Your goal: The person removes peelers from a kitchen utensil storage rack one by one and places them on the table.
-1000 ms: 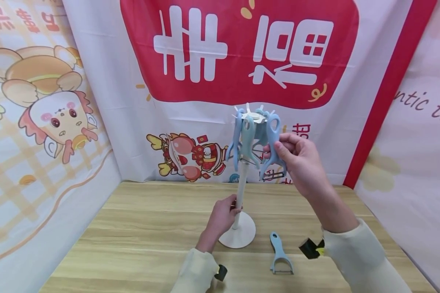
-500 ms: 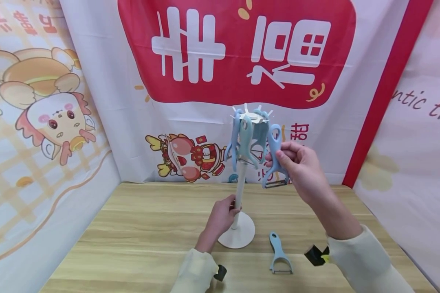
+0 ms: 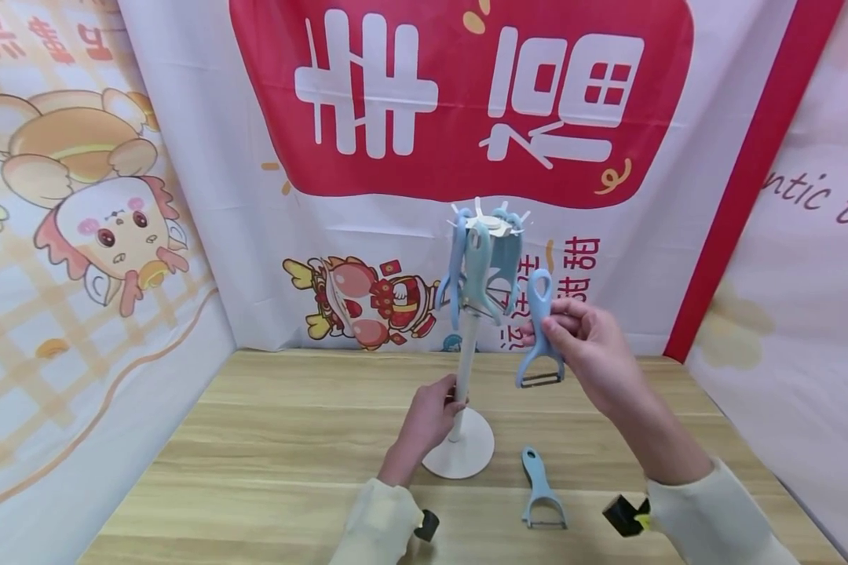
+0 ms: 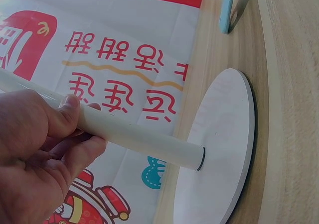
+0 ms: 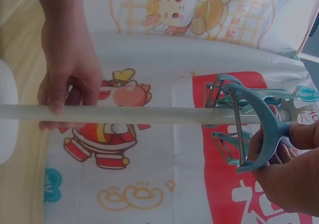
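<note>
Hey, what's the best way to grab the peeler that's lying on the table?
Probably by the slim middle of its handle, pinched across the sides from above: the peeler lies on the table, handle pointing away from the camera, blade nearest it.

White 幸 (image 3: pixel 373 86) and 福 (image 3: pixel 575 90), sideways, on red patch (image 3: pixel 462 102) of back cloth (image 3: pixel 374 227). Small red 甜 (image 3: pixel 583 247) lower. "ntic ti" (image 3: pixel 813 200), cut off, on right cloth (image 3: pixel 798 290).

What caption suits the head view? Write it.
Left hand grips the white pole; right hand holds a blue peeler.

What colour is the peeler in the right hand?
Light blue; the held peeler shows best in the head view.
</note>
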`<state>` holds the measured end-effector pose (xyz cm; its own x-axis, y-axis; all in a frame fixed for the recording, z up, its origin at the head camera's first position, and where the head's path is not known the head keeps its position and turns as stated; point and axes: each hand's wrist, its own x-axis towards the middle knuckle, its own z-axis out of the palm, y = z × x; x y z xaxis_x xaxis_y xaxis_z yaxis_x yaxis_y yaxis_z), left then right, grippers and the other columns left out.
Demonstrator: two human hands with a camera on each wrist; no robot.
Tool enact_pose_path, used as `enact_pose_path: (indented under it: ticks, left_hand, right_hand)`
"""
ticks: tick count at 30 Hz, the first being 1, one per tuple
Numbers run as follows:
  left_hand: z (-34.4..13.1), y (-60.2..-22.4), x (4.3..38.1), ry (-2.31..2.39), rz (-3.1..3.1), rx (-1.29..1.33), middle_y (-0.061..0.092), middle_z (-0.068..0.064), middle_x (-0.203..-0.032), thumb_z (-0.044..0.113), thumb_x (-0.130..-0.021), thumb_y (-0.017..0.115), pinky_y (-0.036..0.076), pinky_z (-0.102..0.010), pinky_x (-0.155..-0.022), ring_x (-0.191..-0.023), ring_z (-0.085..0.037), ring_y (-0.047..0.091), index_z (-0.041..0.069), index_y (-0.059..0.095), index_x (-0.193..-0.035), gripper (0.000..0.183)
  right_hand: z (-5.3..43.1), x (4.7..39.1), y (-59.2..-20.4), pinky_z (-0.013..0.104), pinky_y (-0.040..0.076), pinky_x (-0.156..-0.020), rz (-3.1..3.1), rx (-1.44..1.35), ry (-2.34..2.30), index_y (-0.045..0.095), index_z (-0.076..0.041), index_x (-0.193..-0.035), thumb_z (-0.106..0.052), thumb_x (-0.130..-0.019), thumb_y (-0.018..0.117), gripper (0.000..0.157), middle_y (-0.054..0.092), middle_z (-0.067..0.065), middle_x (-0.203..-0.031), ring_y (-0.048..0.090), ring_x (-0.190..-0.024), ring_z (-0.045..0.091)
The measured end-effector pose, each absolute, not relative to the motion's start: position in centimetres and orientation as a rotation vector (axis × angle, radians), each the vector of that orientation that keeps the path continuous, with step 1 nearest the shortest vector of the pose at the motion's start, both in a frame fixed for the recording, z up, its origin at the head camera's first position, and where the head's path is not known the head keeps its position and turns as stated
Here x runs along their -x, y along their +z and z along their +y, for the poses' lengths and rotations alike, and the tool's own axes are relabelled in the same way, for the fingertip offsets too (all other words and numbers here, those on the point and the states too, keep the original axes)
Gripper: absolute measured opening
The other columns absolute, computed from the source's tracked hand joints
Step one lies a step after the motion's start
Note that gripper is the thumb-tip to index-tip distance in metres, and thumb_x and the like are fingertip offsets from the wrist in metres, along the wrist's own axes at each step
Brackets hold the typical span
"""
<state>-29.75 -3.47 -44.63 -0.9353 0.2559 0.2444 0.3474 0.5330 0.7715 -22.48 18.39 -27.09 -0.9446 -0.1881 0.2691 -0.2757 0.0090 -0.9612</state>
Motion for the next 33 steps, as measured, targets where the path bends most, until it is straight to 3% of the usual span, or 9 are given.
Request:
enact_pose_path:
  ticks: [10,22,33]
  left_hand:
    - [-3.4,-44.6,29.6,-1.405,-2.674,0.513,0.072,-0.009,-0.107,0.005,-0.097,0.062,0.059,-0.044,-0.094,-0.105,-0.025,0.069,0.006,0.063,-0.121,0.025]
    - [-3.5,-44.4,29.5,-1.397,-2.67,0.528,0.073,-0.009,-0.106,0.004,-0.096,0.062,0.059,-0.044,-0.094,-0.104,-0.025,0.07,0.006,0.064,-0.119,0.022]
    - [-3.5,-44.4,29.5,-1.369,-2.67,0.522,0.073,-0.009,-0.108,0.005,-0.096,0.063,0.059,-0.046,-0.094,-0.105,-0.026,0.07,0.007,0.063,-0.12,0.023]
  right_hand:
    - [19.8,22.4,-29.3,0.02,0.057,-0.091,-2.246,-0.454,2.113,0.046,0.009,-0.131,-0.016,-0.101,0.057,0.04,0.074,-0.004,-0.1,0.074,-0.092,0.01]
    - [21.0,22.0,-31.7,0.021,0.057,-0.092,-2.354,-0.369,2.108,0.039,0.007,-0.144,-0.017,-0.102,0.057,0.052,0.074,-0.005,-0.105,0.073,-0.097,0.01]
    - [21.6,22.0,-33.6,0.022,0.058,-0.091,-2.39,-0.269,2.115,0.041,0.01,-0.14,-0.016,-0.103,0.054,0.047,0.074,-0.002,-0.105,0.072,-0.097,0.009]
